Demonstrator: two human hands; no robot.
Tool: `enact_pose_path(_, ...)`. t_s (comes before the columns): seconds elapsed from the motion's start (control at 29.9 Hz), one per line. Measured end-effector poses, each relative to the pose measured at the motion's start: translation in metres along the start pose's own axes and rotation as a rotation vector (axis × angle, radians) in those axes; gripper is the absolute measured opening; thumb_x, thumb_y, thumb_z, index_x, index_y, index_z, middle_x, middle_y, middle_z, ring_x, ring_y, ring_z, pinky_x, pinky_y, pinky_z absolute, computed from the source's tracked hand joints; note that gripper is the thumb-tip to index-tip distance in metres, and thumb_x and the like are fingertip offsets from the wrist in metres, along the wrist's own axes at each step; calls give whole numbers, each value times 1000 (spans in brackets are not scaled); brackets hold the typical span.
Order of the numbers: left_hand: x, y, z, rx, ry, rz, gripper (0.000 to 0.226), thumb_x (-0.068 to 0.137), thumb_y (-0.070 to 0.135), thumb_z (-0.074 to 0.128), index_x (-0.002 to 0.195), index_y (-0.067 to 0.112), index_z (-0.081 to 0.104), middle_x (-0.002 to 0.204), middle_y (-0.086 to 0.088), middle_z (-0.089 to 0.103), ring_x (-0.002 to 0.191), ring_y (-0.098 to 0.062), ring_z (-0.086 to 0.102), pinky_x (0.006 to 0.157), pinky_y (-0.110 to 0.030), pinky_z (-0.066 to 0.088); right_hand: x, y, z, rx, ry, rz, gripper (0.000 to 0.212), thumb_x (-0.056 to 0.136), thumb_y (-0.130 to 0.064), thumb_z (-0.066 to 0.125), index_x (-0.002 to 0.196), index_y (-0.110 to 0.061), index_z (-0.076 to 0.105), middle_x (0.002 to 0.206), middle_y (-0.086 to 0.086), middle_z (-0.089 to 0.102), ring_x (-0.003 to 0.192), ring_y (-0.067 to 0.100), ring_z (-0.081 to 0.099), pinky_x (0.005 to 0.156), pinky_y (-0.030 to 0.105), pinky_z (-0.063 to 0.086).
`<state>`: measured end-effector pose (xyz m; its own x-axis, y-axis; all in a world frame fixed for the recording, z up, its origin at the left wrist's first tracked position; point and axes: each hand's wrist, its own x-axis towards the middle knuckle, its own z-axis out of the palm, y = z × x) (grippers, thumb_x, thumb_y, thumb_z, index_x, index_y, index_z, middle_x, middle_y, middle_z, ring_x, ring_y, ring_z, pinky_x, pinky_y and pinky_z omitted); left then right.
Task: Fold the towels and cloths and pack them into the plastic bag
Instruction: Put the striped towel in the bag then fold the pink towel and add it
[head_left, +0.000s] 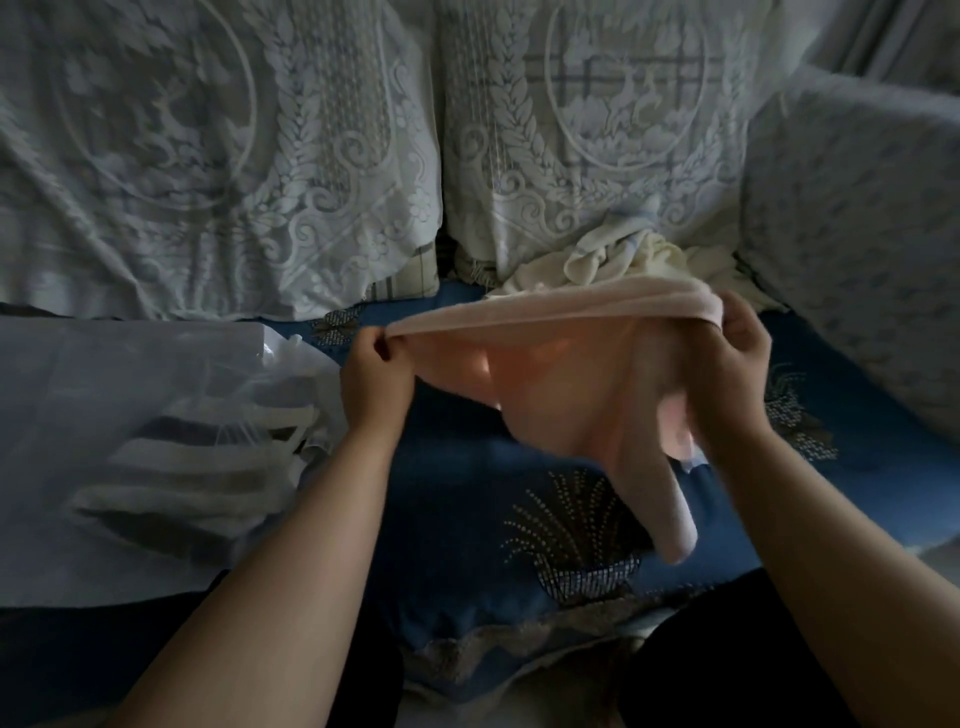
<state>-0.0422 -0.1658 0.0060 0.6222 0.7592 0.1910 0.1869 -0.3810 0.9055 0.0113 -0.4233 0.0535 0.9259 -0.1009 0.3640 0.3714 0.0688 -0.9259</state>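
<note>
A pale pink towel (566, 384) hangs in the air above the blue sofa seat, stretched along its top edge between both hands. My left hand (371, 379) pinches its left corner. My right hand (732, 358) grips its right end, with part of the towel draped down in front of the wrist. A translucent plastic bag (104, 415) lies on the seat at the left, with a folded striped cloth (208, 483) showing through it. A heap of cream and white cloths (623, 254) sits at the back of the seat, behind the pink towel.
The blue sofa seat cover (467, 499) has beaded patterns and a lace front edge. Lace-covered back cushions (234, 156) stand behind, and a patterned cushion (862, 234) stands at the right.
</note>
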Motion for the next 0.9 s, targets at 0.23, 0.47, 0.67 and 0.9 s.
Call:
enact_pose_path(0.23,-16,33,-4,-290,-230,-97,18,95,20,50,80,10,55,57,-9,45,31,-6,41,36,-18,38,10,30,4,-651,-337,196,35,85,-31,50,114,-16,62,113,13,64,111,35,59,87,37,47)
enact_pose_path(0.47,-23,6,9,-186,-525,-151,34,89,19,56,123,24,57,124,0,63,111,-14,59,101,-37,45,-39,80,40,-1242,-832,92,49,90,-45,39,135,-26,43,128,8,54,121,34,52,95,42,41)
enact_pose_path(0.67,-37,-28,31,486,-423,-140,67,71,37,71,128,12,47,128,-12,50,110,-31,56,88,-36,52,-70,62,46,-987,-970,-228,51,91,-39,49,138,-19,41,137,13,47,126,33,48,100,46,43)
enact_pose_path(0.9,-72,-52,50,85,-464,-588,39,87,23,58,120,3,52,103,-13,64,79,-28,65,60,-32,52,-84,78,15,-1456,-894,149,92,95,-46,43,141,-26,-34,142,21,42,108,34,59,66,39,48)
